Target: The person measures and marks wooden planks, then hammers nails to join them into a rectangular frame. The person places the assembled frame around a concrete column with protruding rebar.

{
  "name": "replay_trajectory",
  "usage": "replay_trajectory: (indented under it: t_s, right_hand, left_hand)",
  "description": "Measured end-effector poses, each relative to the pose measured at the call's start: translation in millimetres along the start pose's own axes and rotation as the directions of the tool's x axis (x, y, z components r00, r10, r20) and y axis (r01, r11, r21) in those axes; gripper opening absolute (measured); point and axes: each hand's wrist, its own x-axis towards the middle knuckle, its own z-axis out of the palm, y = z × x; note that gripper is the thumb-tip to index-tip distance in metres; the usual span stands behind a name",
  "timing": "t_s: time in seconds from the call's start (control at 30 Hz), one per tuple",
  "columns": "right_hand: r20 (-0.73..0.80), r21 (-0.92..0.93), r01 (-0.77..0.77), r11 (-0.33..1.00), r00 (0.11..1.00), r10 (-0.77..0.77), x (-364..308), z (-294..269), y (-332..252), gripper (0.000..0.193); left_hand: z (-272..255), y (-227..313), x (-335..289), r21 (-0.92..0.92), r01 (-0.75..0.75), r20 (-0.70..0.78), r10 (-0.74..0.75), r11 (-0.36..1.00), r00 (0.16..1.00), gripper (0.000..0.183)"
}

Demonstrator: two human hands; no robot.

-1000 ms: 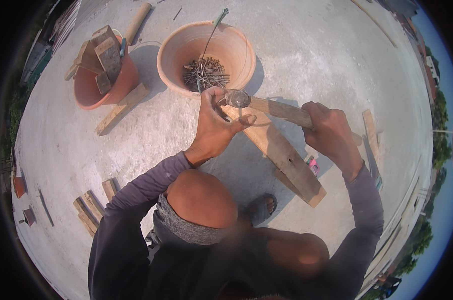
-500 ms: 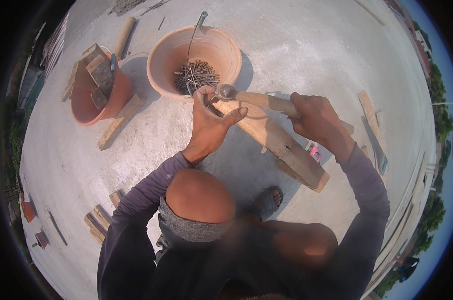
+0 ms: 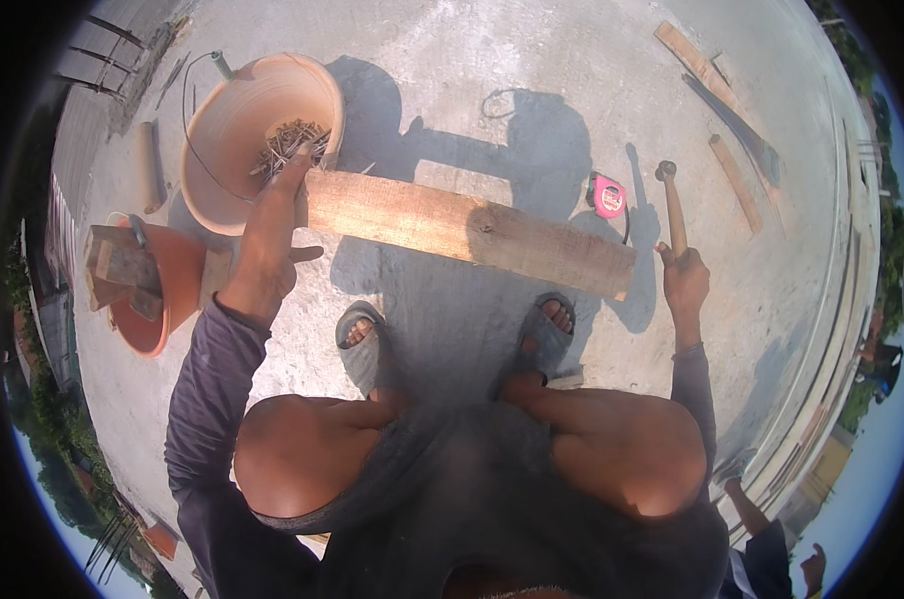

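Note:
A wooden plank [image 3: 412, 215] lies crosswise in front of me, its left end in the grip of my left hand [image 3: 270, 225]. The left thumb sticks out below the plank, and the fingers reach up its end beside the bucket. Off the plank's right end, my right hand [image 3: 684, 285] is closed round the handle of a hammer [image 3: 675, 205], whose head points away from me. Just beyond the left fingers, an orange bucket [image 3: 207, 125] with a wire handle holds a heap of nails [image 3: 290, 148].
A pink tape measure [image 3: 606, 196] lies beyond the plank's right part. Wood strips [image 3: 736, 185] and a long dark blade-like piece [image 3: 733, 125] lie at far right. At left stands a tilted orange bucket [image 3: 177, 285] with wood offcuts. Another person's arm [image 3: 746, 507] shows at lower right.
The plank has turned to lie more level across the view. My right hand has carried the hammer away from the plank's left end, out to the right; my view has shifted too.

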Motion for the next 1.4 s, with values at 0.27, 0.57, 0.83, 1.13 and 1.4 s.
replay_trajectory:
  t_s: [0.27, 0.57, 0.83, 1.13, 1.4]
  right_hand:
    - [0.118, 0.165, -0.351, 0.922, 0.935, 0.334, -119, 92, 92, 0.057]
    - [0.416, 0.776, -0.398, 0.490, 0.906, 0.076, -141, 59, -12, 0.066]
    - [0.837, 0.495, -0.866, 0.070, 0.453, -0.309, -145, 15, -90, 0.068]
    - [0.405, 0.877, -0.235, 0.418, 0.831, -0.382, -40, 43, -72, 0.065]
    - [0.367, 0.870, -0.135, 0.474, 0.820, -0.440, -37, 131, -66, 0.047]
  left_hand:
    - [-23, -49, -19, -0.370, 0.219, 0.139, -0.179, 0.903, 0.974, 0.057]
    - [-35, -97, -42, -0.303, 0.476, 0.241, -0.417, 0.825, 0.876, 0.061]
    - [-36, -106, -53, -0.206, 0.390, 0.389, -0.290, 0.898, 0.874, 0.061]
    - [57, -170, 23, -0.256, 0.337, 0.565, -0.143, 0.906, 0.813, 0.061]
    - [80, -226, 44, -0.395, 0.280, 0.317, -0.156, 0.875, 0.936, 0.065]
